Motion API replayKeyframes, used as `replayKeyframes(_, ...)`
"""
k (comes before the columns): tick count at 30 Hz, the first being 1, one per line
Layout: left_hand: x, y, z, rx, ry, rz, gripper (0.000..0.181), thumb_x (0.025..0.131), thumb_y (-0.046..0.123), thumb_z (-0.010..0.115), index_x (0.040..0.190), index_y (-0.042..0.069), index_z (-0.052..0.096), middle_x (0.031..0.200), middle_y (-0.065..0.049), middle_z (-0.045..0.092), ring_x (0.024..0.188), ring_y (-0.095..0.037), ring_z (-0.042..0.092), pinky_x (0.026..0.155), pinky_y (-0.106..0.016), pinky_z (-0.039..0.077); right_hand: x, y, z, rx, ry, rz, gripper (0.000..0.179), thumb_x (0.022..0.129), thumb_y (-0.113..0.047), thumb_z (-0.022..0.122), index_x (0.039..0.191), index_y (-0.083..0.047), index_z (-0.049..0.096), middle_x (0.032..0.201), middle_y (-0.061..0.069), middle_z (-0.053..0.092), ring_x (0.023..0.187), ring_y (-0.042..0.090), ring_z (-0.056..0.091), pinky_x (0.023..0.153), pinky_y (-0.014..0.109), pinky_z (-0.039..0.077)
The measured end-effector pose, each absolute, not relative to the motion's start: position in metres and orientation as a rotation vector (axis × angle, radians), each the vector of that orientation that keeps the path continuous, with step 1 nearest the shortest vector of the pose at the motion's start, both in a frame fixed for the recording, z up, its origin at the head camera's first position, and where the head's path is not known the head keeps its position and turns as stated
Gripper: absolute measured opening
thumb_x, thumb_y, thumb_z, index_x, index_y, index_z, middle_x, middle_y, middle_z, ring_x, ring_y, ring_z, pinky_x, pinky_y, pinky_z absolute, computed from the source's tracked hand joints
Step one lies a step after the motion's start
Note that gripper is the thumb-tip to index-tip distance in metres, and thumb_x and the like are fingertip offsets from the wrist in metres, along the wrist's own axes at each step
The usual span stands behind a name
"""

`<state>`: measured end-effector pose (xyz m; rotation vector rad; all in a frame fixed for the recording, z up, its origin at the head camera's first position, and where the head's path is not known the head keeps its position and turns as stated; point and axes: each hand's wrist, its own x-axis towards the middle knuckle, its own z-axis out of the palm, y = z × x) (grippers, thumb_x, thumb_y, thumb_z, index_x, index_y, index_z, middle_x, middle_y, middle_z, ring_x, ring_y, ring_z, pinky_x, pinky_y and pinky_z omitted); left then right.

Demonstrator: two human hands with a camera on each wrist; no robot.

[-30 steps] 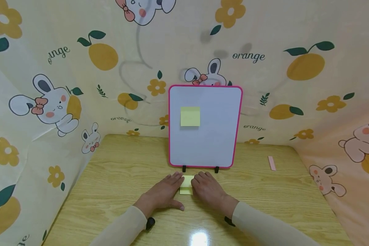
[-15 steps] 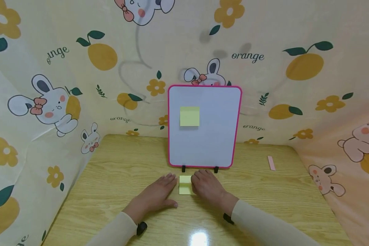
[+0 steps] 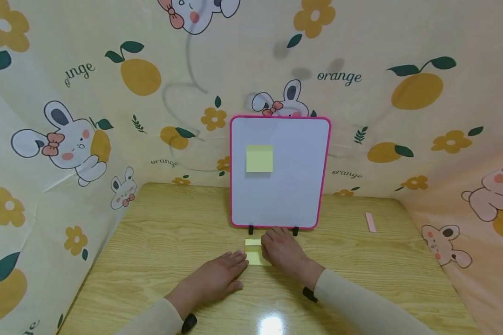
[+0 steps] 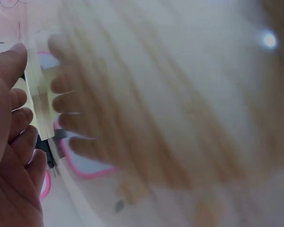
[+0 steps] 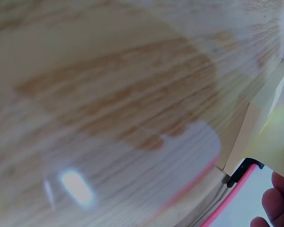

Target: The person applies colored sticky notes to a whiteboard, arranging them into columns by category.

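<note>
Done: one yellow note on whiteboard, left half. Unfinished, judged: top sheet bent up, seemingly attached to pad on surface, near side of board. Right hand: curled fingers pinch sheet. Left hand: fingers extended, gripping nothing.

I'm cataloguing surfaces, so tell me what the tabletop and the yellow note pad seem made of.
Tabletop: glossy wood or wood-look laminate, unclear which; it shows grain and reflections. Note pad: probably matte paper, showing no glare; a thin sheet bends up from it.
</note>
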<state>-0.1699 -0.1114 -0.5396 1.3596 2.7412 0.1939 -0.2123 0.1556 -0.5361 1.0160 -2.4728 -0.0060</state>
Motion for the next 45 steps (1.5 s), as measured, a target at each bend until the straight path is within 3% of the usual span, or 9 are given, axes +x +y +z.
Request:
replayKeyframes(8, -0.171, -0.105, -0.540, 1.396, 2.736, 0.123, 0.055, 0.113, 0.036, 0.047, 0.159, 0.006, 0.046, 0.167, -0.009, 0.043, 0.157, -0.023, 0.037, 0.131, -0.037, 0.030, -0.213, 0.156, -0.537, 1.011, -2.463, -0.006, 0.018, 0.092, -0.017, 0.074, 0.084, -0.014, 0.057, 0.083, -0.002, 0.057, 0.082, 0.019, 0.054, 0.073, 0.030, 0.045)
replayKeyframes(20, -0.173, -0.105, -0.540, 1.438, 2.718, 0.143, 0.057, 0.111, 0.037, 0.053, 0.157, 0.003, 0.048, 0.165, -0.013, 0.046, 0.155, -0.025, 0.042, 0.129, -0.038, 0.035, -0.216, 0.154, -0.534, 0.995, -2.489, -0.012, 0.020, 0.095, -0.017, 0.073, 0.084, -0.013, 0.057, 0.081, -0.002, 0.057, 0.080, 0.020, 0.052, 0.070, 0.030, 0.044)
replayKeyframes(31, -0.173, -0.104, -0.545, 1.392, 2.701, 0.148, 0.059, 0.112, 0.038, 0.052, 0.159, 0.004, 0.046, 0.168, -0.010, 0.041, 0.157, -0.022, 0.037, 0.131, -0.035, 0.030, -0.231, 0.152, -0.532, 0.963, -2.459, -0.101, 0.020, 0.095, -0.019, 0.074, 0.086, -0.011, 0.058, 0.083, 0.002, 0.059, 0.080, 0.022, 0.054, 0.069, 0.032, 0.045)
replayKeyframes(45, -0.174, -0.105, -0.545, 1.450, 2.702, 0.141, 0.058, 0.111, 0.036, 0.053, 0.157, 0.002, 0.048, 0.166, -0.013, 0.044, 0.156, -0.025, 0.040, 0.129, -0.038, 0.034, -0.246, 0.149, -0.531, 0.909, -2.529, -0.061, 0.015, 0.096, -0.018, 0.075, 0.095, -0.008, 0.064, 0.090, 0.005, 0.065, 0.088, 0.025, 0.058, 0.075, 0.037, 0.050)
